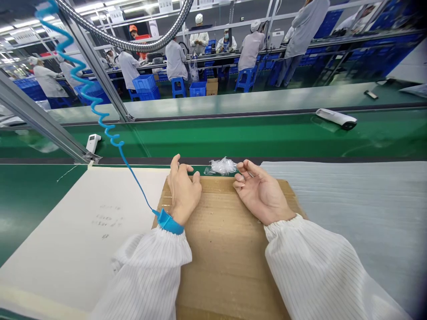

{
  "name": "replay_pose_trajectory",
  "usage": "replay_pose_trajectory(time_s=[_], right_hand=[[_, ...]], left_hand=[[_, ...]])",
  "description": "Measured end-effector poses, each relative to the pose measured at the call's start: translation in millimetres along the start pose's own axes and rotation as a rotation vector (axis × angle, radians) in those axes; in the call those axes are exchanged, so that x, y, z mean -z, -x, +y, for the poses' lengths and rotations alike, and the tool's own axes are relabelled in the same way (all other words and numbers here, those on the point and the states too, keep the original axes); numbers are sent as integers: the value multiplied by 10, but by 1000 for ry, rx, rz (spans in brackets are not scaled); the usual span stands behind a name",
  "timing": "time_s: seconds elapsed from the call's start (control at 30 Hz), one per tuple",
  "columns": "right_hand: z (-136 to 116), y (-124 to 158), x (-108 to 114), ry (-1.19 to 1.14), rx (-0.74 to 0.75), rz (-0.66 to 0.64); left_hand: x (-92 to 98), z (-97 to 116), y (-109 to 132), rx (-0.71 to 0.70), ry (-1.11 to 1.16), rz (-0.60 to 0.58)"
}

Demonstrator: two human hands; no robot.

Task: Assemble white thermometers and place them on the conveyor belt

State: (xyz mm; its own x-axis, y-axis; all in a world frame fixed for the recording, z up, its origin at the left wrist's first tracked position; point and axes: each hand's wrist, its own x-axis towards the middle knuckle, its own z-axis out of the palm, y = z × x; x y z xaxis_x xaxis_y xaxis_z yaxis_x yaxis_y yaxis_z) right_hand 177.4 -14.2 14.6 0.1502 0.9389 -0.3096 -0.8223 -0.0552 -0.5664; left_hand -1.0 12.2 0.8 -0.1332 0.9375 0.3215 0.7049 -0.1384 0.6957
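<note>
- The left hand (183,192) rests at the far edge of the cardboard sheet (227,253), empty, palm down, its fingers loosely curled and not closed on anything.
- The right hand (263,194) lies at the same edge, also empty, half open with its palm turned inward and its fingertips (240,167) just short of the packet.
- The clear plastic packet (222,166) sits just past the far edge of the cardboard sheet, between the two hands and touching neither, on the green worktop (36,204).
- As it lies, the packet is crumpled and glossy; whether anything is inside, or whether it has been opened, I cannot tell from here.
- Nothing on the cardboard sheet looks worked on: no part lies out on it, and neither hand has hold of anything.
- Left of the cardboard sheet lies a white paper sheet (83,240) with faint handwriting (108,220).
- Right of the cardboard sheet lies a pale striped cloth (350,222).
- A blue wrist strap (170,221) circles the left wrist, its coiled blue cord (111,135) rising away beyond the cardboard sheet.
- Beyond the cardboard sheet, two white devices (336,118) lie on the green belt.
</note>
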Motion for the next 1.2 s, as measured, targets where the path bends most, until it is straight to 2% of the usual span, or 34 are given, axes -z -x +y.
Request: replay_pose_trajectory(time_s=[0.5,0.73,1.2], right_hand=[[-7,14,-11,-11,-4,3],[-5,3,-7,-23,-7,5],[-4,6,-17,-22,-10,14]], left_hand=[[17,5,-21,-10,-17,-33],[-7,-26,-31,-63,2,-5],[-9,-48,-32,-78,13,0]])
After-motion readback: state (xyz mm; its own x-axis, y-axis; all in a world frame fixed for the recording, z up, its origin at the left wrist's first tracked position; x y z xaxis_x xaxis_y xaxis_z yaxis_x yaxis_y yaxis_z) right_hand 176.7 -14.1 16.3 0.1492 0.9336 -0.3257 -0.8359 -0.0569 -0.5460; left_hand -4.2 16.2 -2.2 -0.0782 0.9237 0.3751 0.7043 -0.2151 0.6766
